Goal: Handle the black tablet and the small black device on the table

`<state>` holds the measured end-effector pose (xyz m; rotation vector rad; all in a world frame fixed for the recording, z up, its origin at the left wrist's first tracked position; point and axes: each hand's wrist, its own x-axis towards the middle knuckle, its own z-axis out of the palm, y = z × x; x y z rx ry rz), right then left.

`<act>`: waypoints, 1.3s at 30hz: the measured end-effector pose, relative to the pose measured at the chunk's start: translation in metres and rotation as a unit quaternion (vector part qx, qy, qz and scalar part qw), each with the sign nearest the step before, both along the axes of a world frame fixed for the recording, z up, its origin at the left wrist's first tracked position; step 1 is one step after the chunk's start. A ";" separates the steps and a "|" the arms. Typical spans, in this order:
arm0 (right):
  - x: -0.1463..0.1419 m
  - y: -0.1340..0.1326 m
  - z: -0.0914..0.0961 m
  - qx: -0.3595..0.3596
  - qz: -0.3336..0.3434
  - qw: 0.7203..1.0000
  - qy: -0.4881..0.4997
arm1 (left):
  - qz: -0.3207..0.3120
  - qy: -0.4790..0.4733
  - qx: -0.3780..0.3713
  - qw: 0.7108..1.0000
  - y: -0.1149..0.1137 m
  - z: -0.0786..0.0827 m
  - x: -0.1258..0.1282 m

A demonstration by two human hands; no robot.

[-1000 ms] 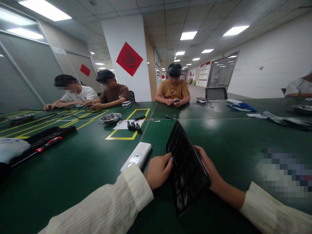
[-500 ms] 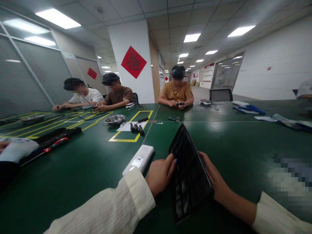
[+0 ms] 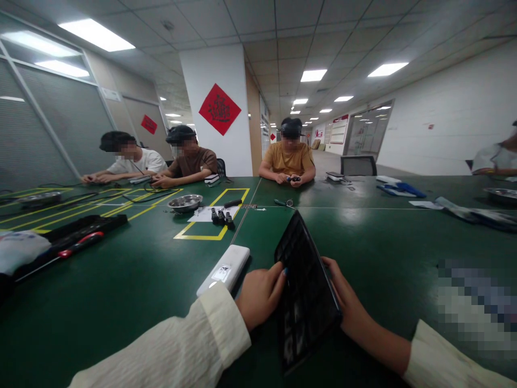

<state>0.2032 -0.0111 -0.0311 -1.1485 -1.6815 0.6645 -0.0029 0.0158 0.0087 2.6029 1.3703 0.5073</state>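
head view: dark panel (image 3: 309,302), face leftward, long axis fore-and-aft, in grip of right hand (image 3: 350,295); left hand (image 3: 259,295) finger closure indeterminate

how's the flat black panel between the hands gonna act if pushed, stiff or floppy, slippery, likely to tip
The black panel is probably stiff, since its edges run straight. Its face reflects light, so it may be smooth and somewhat slippery. It leans between the left hand and right hand, so a push could tip it.
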 end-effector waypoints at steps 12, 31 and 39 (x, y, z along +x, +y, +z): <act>0.002 0.002 -0.004 0.006 0.028 1.000 0.006 | -0.007 -0.049 -0.049 0.998 0.002 -0.002 0.000; 0.001 0.003 -0.005 0.009 0.005 1.000 -0.006 | 0.020 0.029 0.017 0.999 0.001 -0.007 -0.003; 0.002 0.006 -0.009 0.020 0.016 1.000 -0.006 | 0.007 -0.052 -0.054 0.997 0.005 -0.004 -0.002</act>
